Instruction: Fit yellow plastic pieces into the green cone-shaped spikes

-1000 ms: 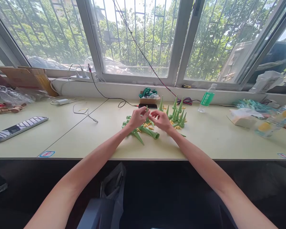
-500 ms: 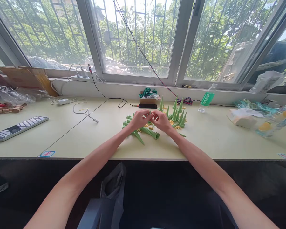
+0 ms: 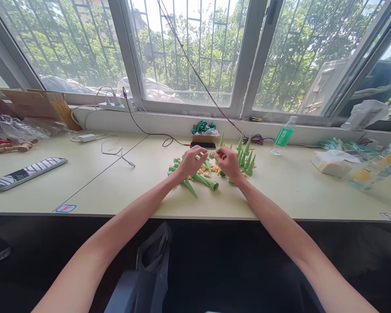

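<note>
Pinching a green plastic spike [image 3: 211, 154], the right hand [image 3: 227, 162] is facing the spread, seemingly empty left hand [image 3: 191, 162]. Upright spikes [image 3: 246, 150] are standing right of the right hand, apparently finished; lying spikes [image 3: 206, 181] near the left hand are apparently waiting.

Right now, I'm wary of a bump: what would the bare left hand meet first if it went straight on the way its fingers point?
Probably the rounded green plastic-looking piece at the bare right hand, across from the left hand; depth is unclear here.
</note>
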Action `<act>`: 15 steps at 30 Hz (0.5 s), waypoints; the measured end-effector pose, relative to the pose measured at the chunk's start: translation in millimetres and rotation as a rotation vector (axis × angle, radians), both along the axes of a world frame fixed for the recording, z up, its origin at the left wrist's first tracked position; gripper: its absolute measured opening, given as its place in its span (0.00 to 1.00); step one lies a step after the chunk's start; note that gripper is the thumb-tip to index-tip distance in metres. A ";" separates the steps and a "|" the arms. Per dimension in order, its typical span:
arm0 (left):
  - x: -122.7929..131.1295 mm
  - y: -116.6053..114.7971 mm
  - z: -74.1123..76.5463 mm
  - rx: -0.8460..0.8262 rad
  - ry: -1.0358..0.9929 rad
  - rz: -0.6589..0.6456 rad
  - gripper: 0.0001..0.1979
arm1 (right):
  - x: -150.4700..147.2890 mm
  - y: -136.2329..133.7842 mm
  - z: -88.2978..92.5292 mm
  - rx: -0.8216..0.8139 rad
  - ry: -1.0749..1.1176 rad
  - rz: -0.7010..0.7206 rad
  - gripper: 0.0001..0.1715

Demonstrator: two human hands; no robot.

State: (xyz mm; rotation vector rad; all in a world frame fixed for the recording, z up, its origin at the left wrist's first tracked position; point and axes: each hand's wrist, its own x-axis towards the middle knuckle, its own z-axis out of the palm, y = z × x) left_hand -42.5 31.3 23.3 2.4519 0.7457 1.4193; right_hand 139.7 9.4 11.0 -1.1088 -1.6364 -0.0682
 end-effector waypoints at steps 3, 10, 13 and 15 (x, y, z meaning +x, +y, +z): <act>-0.6 2.1 -1.0 0.020 0.027 0.016 0.13 | 2.9 1.3 -0.6 -0.018 0.015 -0.021 0.12; -1.0 4.2 -2.8 0.023 0.046 0.009 0.12 | 6.8 10.4 -9.5 -0.101 -0.068 -0.024 0.10; -1.1 4.8 -3.3 0.025 0.052 0.011 0.12 | 6.9 12.8 -12.3 -0.133 -0.095 -0.021 0.12; -1.2 5.2 -3.6 0.025 0.057 0.011 0.12 | 6.3 13.3 -13.1 -0.142 -0.105 -0.020 0.13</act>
